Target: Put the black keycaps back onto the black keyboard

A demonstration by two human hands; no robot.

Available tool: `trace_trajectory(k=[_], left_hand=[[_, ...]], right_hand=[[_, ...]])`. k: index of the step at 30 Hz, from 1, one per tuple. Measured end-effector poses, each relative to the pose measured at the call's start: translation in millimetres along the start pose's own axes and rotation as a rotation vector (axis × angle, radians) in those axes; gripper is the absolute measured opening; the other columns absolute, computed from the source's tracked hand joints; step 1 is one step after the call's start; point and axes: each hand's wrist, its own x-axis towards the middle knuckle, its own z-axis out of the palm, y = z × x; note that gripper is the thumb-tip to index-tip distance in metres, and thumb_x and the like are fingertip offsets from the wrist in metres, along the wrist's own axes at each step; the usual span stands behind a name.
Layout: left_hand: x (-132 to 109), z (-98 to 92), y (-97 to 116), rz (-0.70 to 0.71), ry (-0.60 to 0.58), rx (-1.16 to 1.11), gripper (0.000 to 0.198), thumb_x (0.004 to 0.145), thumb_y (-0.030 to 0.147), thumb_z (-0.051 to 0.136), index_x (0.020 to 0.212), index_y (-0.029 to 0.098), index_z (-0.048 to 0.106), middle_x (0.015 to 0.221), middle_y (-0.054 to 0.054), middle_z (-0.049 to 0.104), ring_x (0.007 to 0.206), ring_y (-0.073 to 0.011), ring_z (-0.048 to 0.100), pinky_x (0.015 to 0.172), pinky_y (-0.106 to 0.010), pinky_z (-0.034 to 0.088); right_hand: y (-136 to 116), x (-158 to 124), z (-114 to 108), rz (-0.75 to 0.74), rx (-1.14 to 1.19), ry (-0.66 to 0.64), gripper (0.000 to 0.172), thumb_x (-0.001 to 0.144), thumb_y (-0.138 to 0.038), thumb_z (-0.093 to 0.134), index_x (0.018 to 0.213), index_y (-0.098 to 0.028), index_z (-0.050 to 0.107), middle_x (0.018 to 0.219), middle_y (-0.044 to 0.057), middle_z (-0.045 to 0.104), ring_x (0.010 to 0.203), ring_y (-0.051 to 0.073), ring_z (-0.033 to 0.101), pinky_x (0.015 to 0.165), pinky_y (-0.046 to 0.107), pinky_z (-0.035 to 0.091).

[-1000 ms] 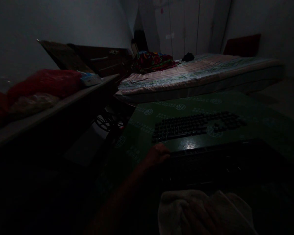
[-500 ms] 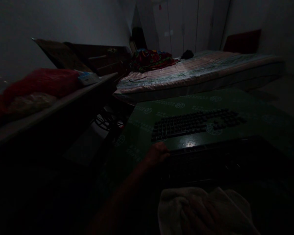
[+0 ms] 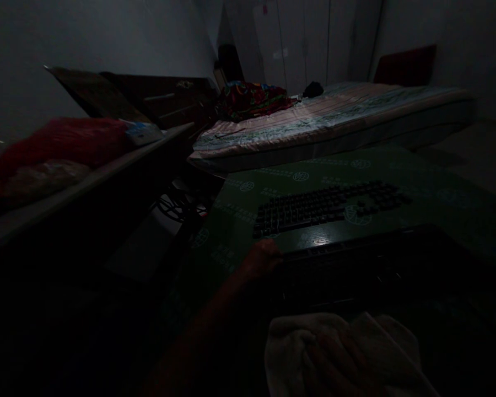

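Barely anything has changed at my right hand (image 3: 341,358) since a second ago: its fingers lie close together, slightly bent, against the bunched cloth (image 3: 287,342) at the bottom of the view, holding it. The cloth is pale, soft and matte, with thick rounded folds on the left and a straighter crease running down to the right. Just beyond it lies the keyboard case (image 3: 339,275), a long, low, black slab of what looks like plastic, too dark to show much besides a few thin glints and small recesses along its far edge. My left hand (image 3: 264,257) is curled at the far left corner of the case, fingers tucked together and closed on the edge, matching the earlier view; how hard they press I cannot tell. What differs is mostly the outlook, as everything beyond my hands sits slightly higher and further left than before.

Past the case, black keycaps (image 3: 301,209) lie in keyboard order, small and blocky, with green showing between their groups. That green is the tabletop (image 3: 235,215), smooth and printed with pale globes and lettering, one shiny patch catching light. To the left, a greyish ledge (image 3: 149,151) carries a crinkled red plastic bag (image 3: 70,140). Further off, a striped mattress (image 3: 334,121) bears a rumpled, patterned red blanket (image 3: 252,102), before tall, flat, pale doors (image 3: 293,66).
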Motion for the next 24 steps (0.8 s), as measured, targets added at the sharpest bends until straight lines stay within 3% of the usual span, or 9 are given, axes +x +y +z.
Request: trace_trajectory(k=[6, 11, 16, 24], left_hand=[[-1.2, -1.8, -2.8, 0.054, -0.042, 0.106, 0.014, 0.076, 0.020, 0.053, 0.077, 0.016, 0.066, 0.078, -0.004, 0.062, 0.079, -0.0163, 0.055, 0.071, -0.026, 0.041], [-1.9, -1.4, -4.2, 0.037, -0.022, 0.065, 0.015, 0.076, 0.019, 0.053, 0.082, 0.016, 0.067, 0.078, -0.004, 0.063, 0.078, -0.0159, 0.056, 0.070, -0.026, 0.042], [-1.6, -3.9, -2.8, 0.044, -0.020, 0.028, 0.016, 0.077, 0.019, 0.052, 0.082, 0.014, 0.067, 0.077, -0.005, 0.062, 0.076, -0.0165, 0.056, 0.068, -0.026, 0.042], [-1.5, -6.4, -1.2, 0.028, -0.027, 0.028, 0.016, 0.077, 0.018, 0.052, 0.083, 0.015, 0.066, 0.079, -0.004, 0.062, 0.077, -0.0149, 0.055, 0.070, -0.025, 0.041]], right_hand=[[2.0, 8.5, -4.1, -0.005, 0.028, 0.091, 0.022, 0.087, -0.025, 0.039, 0.085, -0.024, 0.061, 0.092, 0.000, 0.068, 0.103, 0.021, 0.055, 0.104, 0.051, 0.017], [0.9, 7.7, -2.3, 0.001, 0.008, 0.057, 0.017, 0.086, -0.028, 0.045, 0.089, -0.024, 0.061, 0.094, 0.000, 0.068, 0.106, 0.022, 0.053, 0.104, 0.051, 0.019], [-0.9, 10.7, -1.5, 0.036, 0.049, 0.166, 0.021, 0.086, -0.022, 0.041, 0.081, -0.023, 0.061, 0.087, 0.002, 0.068, 0.110, 0.023, 0.050, 0.102, 0.050, 0.023], [1.1, 12.1, -2.2, 0.019, 0.042, 0.154, 0.021, 0.085, -0.022, 0.042, 0.084, -0.023, 0.062, 0.089, 0.001, 0.068, 0.111, 0.023, 0.049, 0.103, 0.050, 0.022]])
